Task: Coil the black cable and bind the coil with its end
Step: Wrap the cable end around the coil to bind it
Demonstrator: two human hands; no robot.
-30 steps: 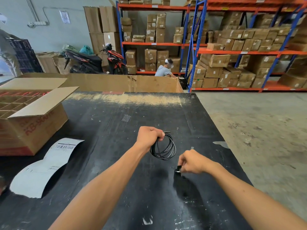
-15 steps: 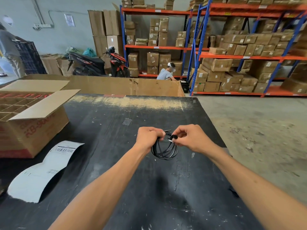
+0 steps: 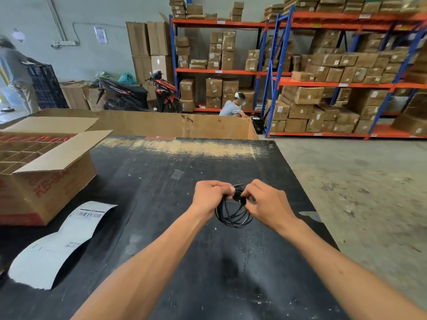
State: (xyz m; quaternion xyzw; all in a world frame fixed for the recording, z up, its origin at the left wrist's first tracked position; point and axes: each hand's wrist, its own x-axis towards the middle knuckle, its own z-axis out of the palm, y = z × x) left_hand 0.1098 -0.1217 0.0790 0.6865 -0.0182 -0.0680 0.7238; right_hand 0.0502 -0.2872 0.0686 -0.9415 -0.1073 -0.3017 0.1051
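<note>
while the left hand [image 3: 211,196] stays closed around the top of the black cable [image 3: 233,215] coil at frame centre, the right hand [image 3: 265,204] pinches its loose end just right of that grip, loops hanging below.

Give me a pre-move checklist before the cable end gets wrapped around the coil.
1. Coil gathered: the black cable coil hangs in neat loops. Ok.
2. Coil held: the left hand grips its top. Ok.
3. Free end in hand: the right hand pinches something dark at the coil's top; whether it is the end, cannot tell.
4. Coil clear of the black table: looks lifted. Ok.
5. Any wraps made: cannot tell.
6. Nearby paper label out of the way. Ok.
</note>
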